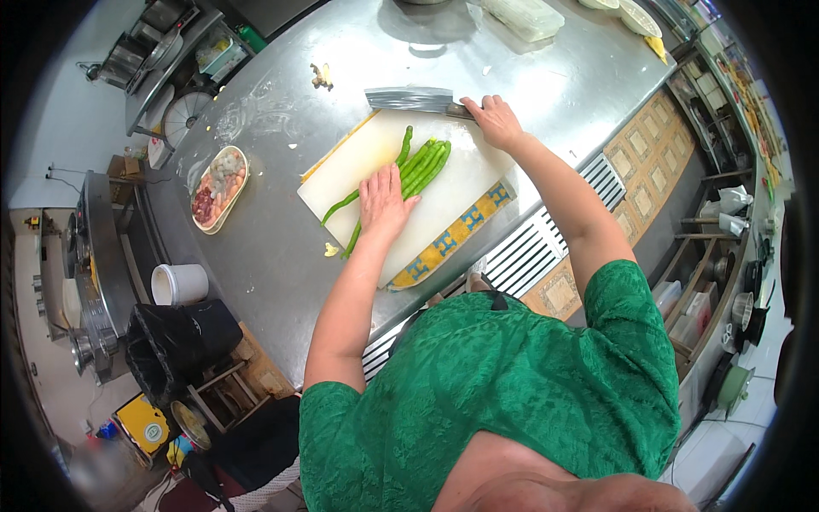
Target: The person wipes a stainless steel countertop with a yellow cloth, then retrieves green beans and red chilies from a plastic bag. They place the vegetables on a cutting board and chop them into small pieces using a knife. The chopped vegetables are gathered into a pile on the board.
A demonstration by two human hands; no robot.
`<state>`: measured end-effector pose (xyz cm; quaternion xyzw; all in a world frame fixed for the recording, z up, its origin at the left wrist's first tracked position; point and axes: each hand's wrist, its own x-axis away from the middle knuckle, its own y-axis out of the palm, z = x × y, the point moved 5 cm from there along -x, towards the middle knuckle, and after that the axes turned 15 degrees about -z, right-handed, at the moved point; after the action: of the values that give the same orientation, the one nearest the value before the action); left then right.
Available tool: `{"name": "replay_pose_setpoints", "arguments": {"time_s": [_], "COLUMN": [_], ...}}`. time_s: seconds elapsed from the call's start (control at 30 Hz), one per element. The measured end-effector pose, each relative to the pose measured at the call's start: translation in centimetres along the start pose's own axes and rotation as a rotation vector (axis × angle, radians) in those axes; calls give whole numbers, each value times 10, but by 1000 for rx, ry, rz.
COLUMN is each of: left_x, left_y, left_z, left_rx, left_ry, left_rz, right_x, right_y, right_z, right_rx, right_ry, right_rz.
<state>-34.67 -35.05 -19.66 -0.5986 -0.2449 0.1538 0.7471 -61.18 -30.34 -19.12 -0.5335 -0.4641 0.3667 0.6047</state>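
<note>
My left hand [384, 200] lies flat, palm down, on several long green chili peppers [424, 168], bunched side by side on a white cutting board [455, 203]. Thin pepper ends stick out to the left of and below my fingers. My right hand [496, 121] grips the handle of a cleaver [409, 100]. Its wide blade reaches left over the board's far corner, apart from the peppers. A yellow and blue patterned cloth [441, 246] shows from under the board's near edge.
An oval dish of raw meat and shrimp [219, 189] stands left on the steel table [269, 281]. Ginger pieces [322, 76] lie beyond the board, and a plastic container [524, 18] is at the far side. A white bucket [180, 284] stands off the table's left.
</note>
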Motion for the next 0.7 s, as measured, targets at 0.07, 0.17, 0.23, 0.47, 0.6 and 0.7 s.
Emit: {"name": "replay_pose_setpoints", "arguments": {"time_s": [0.07,0.17,0.23,0.47,0.6,0.7], "left_x": [0,1,1,-4,-2,-3], "left_y": [-1,-3,-4,2,2,3], "left_z": [-1,-3,-1,1,-1,1], "left_rx": [-1,18,14,-35,-26,-32], "left_ry": [11,10,13,-5,-4,-14], "left_rz": [25,-10,-1,4,17,0], "right_x": [-1,11,28,93,127,165], "right_y": [-11,-29,-28,-22,-40,-37], "right_z": [1,-5,-7,-64,-75,-95], "right_rx": [-8,-171,-400,-313,-362,-372], "right_ry": [-5,-32,20,-10,54,-11], "right_rz": [-107,-200,-281,-392,-270,-242]}}
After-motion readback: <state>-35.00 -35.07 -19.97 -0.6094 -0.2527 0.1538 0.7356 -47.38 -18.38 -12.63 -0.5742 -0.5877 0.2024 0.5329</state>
